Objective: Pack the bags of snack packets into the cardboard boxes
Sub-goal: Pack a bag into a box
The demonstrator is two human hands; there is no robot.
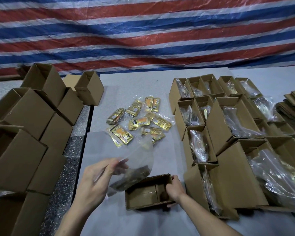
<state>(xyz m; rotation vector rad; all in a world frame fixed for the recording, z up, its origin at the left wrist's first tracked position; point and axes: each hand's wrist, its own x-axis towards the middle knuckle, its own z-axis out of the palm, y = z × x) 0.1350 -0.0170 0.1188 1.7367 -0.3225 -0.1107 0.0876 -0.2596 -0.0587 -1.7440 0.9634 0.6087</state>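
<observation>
Left hand [94,178]: raised above the desk [131,86] near its front edge, fingers pinching the top of a clear plastic bag [134,167].
Bag: hangs tilted from the left hand, its lower end just over the left rim of the open cardboard box [148,191]; dark contents inside, blurred.
Right hand [174,186]: grasps the right end wall of the open box, fingers curled over the rim and into it, thumb outside.
Open box: sits on the desk near the front edge, between the two hands, nothing inside but its folded bottom flaps.
Loose bags of gold snack packets [138,121]: lie mid-desk, beyond the hands and well apart from them.
Filled boxes [228,125]: crowd the right side of the desk, clear bags showing inside.
Empty boxes [32,116]: stacked along the left edge.
Writing: orange and gold printing on the packets, too small to read.
Hard to make out: flattened cardboard [293,106] at the right edge is cut off; bag contents smeared by motion.
</observation>
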